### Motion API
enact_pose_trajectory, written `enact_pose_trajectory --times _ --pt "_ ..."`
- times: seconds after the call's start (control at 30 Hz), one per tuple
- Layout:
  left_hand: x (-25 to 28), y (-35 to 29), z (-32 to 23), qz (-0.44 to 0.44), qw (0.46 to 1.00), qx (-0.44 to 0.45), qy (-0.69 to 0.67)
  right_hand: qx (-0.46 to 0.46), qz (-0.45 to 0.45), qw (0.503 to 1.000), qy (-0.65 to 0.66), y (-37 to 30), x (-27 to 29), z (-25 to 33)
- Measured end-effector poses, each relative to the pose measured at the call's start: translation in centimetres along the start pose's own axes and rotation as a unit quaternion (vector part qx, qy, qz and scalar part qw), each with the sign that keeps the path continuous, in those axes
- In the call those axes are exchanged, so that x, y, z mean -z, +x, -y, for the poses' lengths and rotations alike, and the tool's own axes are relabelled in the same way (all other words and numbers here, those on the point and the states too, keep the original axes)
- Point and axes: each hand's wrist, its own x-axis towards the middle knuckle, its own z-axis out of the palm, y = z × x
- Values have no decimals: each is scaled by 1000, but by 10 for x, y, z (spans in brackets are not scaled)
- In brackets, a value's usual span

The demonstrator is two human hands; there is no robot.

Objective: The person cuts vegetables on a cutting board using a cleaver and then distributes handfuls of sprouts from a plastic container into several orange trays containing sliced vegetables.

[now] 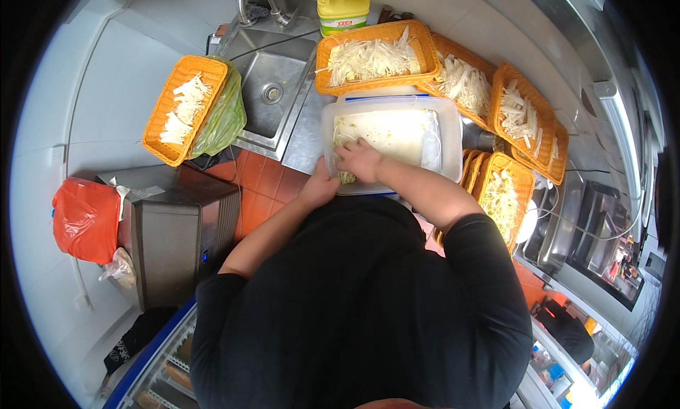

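Note:
A translucent white plastic tub (453,136) lies in front of me on the metal counter. Scattered bean sprouts (346,176) and a little liquid are inside, the sprouts mostly along its left side. My left hand (322,185) is closed on the tub's near left edge, its fingertips partly hidden. Reaching into the tub's left end, my right hand (359,161) has its fingers bent down into the sprouts, closing on some of them. How much it grasps is hidden under the palm.
Beyond the tub, orange woven baskets (333,85) of pale sliced strips line the counter; another basket (168,154) stands left of the sink (248,122). A basket of sprouts (528,178) is right. A yellow jug (343,8) stands behind. A dark bin-like cabinet (170,246) is left.

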Motion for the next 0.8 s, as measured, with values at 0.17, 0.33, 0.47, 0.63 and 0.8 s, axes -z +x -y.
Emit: enact_pose_trajectory --times 0.17,0.33,0.47,0.63,0.8 --pt "-1 1 1 -7 1000 -9 -1 -75 -112 982 131 2 -2 -11" --pt "-1 3 2 -11 1000 -1 -12 -134 -121 778 602 -40 21 -43" --pt "-8 4 3 -26 999 -39 -27 -144 -96 774 609 -46 20 -63" --pt "-2 2 1 -9 1000 2 5 -212 -162 911 314 -39 4 -75" --pt "-3 2 -1 -10 999 31 -10 -347 -61 900 258 -13 21 -36"
